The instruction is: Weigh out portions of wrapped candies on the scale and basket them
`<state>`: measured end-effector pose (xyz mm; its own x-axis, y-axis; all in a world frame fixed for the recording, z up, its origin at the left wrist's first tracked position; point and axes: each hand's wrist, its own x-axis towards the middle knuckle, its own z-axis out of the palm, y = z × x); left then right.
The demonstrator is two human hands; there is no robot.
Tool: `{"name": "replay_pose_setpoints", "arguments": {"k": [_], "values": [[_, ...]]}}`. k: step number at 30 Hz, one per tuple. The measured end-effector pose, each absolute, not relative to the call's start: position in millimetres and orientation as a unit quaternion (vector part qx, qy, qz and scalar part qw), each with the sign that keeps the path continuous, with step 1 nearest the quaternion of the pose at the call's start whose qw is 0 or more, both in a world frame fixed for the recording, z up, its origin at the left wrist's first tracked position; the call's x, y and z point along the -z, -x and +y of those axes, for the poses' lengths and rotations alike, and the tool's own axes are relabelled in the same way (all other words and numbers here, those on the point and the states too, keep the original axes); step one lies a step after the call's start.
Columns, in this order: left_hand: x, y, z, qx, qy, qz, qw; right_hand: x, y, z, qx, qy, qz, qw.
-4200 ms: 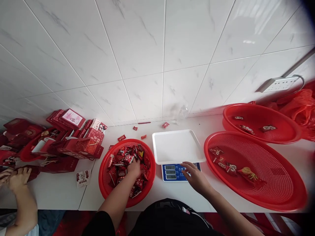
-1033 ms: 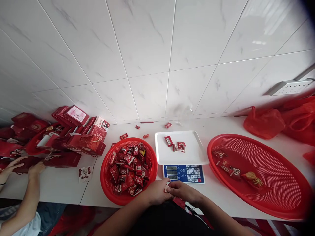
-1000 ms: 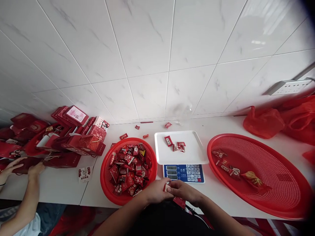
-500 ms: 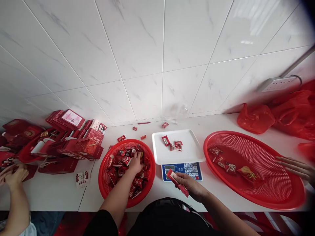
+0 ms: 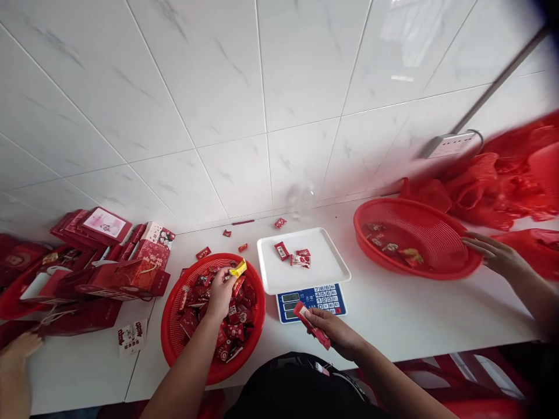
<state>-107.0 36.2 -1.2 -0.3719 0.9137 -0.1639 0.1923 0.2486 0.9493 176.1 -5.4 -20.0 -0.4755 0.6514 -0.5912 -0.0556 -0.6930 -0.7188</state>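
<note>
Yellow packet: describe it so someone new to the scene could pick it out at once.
Left of the white tray in the picture stands a round red basket. Over its far side, the left hand grips a small packet. It is bright yellow, unlike the mostly red packets below.

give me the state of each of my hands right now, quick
Left hand: closed, holding a yellow packet.
Right hand: closed, holding at least one red packet.

Shiny yellow wrapper (image 5: 238,267) kinda pops at 7 o'clock. Slim red packet (image 5: 322,337) is pale-patched at 5, glossy white wall tiles (image 5: 305,64) grey-veined at 12.
</note>
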Motion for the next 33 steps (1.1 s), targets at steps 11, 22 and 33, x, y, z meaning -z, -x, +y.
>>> {"name": "replay_pose_setpoints", "arguments": {"k": [11,22,33], "values": [[23.4,1.2,83.5,-0.386,-0.451,0.615,0.519,22.5,-190.1,-6.8,-0.796,0.454,-0.304,0.26],[41.1,-36.4,121.9,-0.086,-0.708,0.63,0.308,25.9,-204.7,-16.4,-0.789,0.461,-0.289,0.285],[49.7,-29.0,143.9,-0.057,-0.774,0.53,0.343,22.1,-206.2,-16.0,-0.782,0.473,-0.313,0.26]]}}
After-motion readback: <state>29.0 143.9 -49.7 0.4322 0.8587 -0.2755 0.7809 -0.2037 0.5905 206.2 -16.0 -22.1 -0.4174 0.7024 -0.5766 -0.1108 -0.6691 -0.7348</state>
